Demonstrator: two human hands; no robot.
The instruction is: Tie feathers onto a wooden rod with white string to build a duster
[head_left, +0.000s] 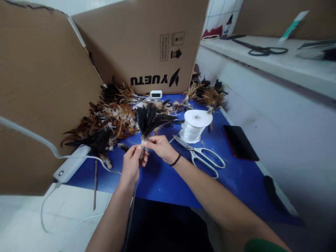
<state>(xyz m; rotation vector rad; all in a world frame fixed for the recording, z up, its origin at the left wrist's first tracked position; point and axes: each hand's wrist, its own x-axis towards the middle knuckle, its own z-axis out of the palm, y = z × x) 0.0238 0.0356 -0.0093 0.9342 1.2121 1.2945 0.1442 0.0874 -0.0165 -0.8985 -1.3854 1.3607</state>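
Observation:
A bunch of dark feathers [147, 120] stands upright over the middle of the table, its pale bound base between my hands. My left hand [132, 162] is closed around the lower end of that base. Just above, my right hand [160, 146] pinches the binding with thumb and fingers. A thin stick seems to run down below my left hand. Scissors [201, 154] with pale handles lie to the right of my right hand, blades pointing towards it. Behind them stands a spool of white ribbon or string [193, 131].
Brown and black feathers [115, 117] are heaped at the left and back, with more feather bunches [207, 94] back right. A phone [240, 142], a white power bank [72, 164] with a cable and a small display [156, 94] lie around. Cardboard [147, 45] walls the blue table [168, 185].

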